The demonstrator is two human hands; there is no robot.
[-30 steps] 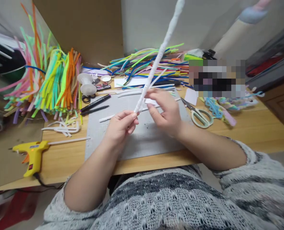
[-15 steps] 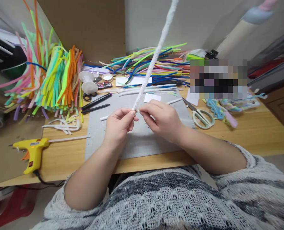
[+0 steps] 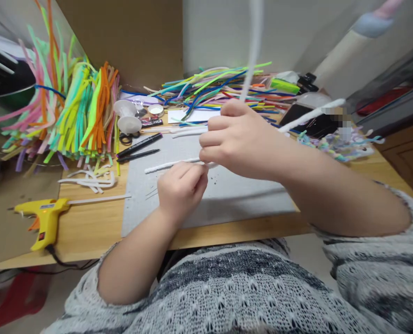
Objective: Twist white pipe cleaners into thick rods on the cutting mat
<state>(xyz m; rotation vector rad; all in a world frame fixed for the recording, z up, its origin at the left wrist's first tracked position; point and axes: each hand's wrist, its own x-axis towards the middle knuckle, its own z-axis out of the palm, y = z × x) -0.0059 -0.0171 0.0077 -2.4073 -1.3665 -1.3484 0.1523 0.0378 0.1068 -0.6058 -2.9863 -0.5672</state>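
My left hand [image 3: 182, 188] is closed in a fist above the grey mat [image 3: 147, 199], its fingers around one end of a white pipe cleaner. My right hand [image 3: 244, 139] is just above it and to the right, fingers curled round the same white pipe cleaner [image 3: 253, 51], which rises blurred from the hand past the top of view. Another white fuzzy length [image 3: 312, 116] sticks out to the right behind my right hand; whether the two are joined is hidden. A thin white pipe cleaner [image 3: 161, 166] lies on the mat beside my left hand.
A yellow glue gun [image 3: 48, 213] lies at left, near white scraps [image 3: 91, 180]. Black markers [image 3: 140, 146] and a white spool [image 3: 128, 118] are behind the mat. Bundled coloured pipe cleaners [image 3: 84, 106] stand at back left; a loose pile [image 3: 213, 88] lies at back.
My right hand has moved up and right, its forearm now covering the scissors. The left hand has turned into a fist. The white pipe cleaner has swung, and a second white length shows at right.
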